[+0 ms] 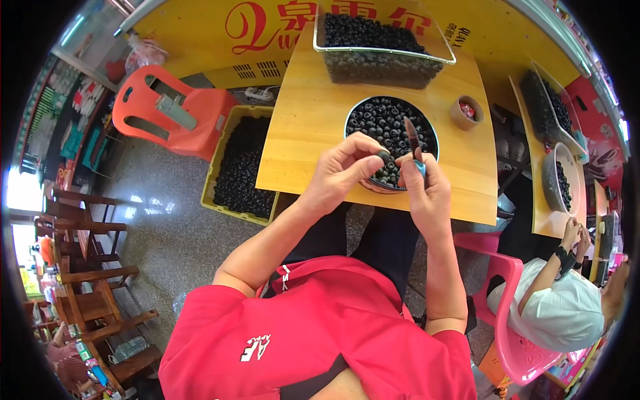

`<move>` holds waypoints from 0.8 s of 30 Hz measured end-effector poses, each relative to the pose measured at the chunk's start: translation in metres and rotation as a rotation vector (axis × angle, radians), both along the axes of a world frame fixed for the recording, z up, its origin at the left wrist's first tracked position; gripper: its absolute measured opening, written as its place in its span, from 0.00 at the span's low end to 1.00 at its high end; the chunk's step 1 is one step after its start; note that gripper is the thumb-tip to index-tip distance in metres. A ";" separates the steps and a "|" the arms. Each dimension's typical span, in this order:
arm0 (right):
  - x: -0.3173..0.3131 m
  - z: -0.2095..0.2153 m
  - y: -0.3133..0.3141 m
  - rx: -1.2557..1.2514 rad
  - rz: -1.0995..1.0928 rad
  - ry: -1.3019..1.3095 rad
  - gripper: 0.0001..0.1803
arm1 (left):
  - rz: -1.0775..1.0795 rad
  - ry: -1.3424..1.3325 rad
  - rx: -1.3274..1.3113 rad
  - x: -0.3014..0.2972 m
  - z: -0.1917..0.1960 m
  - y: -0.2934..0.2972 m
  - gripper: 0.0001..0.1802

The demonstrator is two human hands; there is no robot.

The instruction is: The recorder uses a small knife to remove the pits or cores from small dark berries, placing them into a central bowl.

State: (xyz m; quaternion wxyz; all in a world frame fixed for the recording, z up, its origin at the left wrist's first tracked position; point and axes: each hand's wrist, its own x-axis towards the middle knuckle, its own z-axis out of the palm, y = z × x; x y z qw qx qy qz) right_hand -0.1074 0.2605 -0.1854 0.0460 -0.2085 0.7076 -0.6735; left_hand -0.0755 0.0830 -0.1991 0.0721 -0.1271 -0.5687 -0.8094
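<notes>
My left hand (340, 170) pinches a small dark round piece (383, 155), bead- or berry-like, between thumb and fingertips. My right hand (427, 190) is closed round the blue handle of a small knife (412, 137), its blade pointing up and away from me. Both hands meet over the near side of a round basin (346, 130), full of similar dark round pieces (383, 119) with pale hollows in some. The basin rests by the near edge of a wooden table (300, 133). Whether the blade touches the held piece, I cannot tell.
A clear tub (380, 73) heaped with dark pieces stands at the table's far side. Right of the basin is a brown cup (467, 112). A yellow crate (212, 180) and red chair (177, 127) stand left. Another person (553, 300) sits right, on a pink chair (510, 280).
</notes>
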 end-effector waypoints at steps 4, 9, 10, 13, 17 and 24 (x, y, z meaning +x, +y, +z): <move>0.008 0.002 -0.006 0.219 -0.092 0.349 0.06 | -0.007 -0.066 0.077 -0.001 -0.004 0.002 0.10; 0.008 -0.001 -0.003 0.361 -0.163 0.524 0.06 | -0.060 -0.126 0.185 0.000 -0.008 0.013 0.10; 0.007 -0.003 -0.003 0.352 -0.195 0.572 0.08 | -0.067 -0.113 0.194 -0.001 -0.011 0.013 0.10; 0.007 -0.001 0.000 0.385 -0.207 0.583 0.08 | -0.078 -0.109 0.207 -0.002 -0.012 0.017 0.10; 0.007 -0.002 0.003 0.402 -0.230 0.599 0.08 | -0.098 -0.090 0.228 -0.004 -0.012 0.021 0.10; 0.004 -0.004 0.006 0.423 -0.257 0.625 0.07 | -0.116 -0.130 0.264 -0.005 -0.012 0.024 0.10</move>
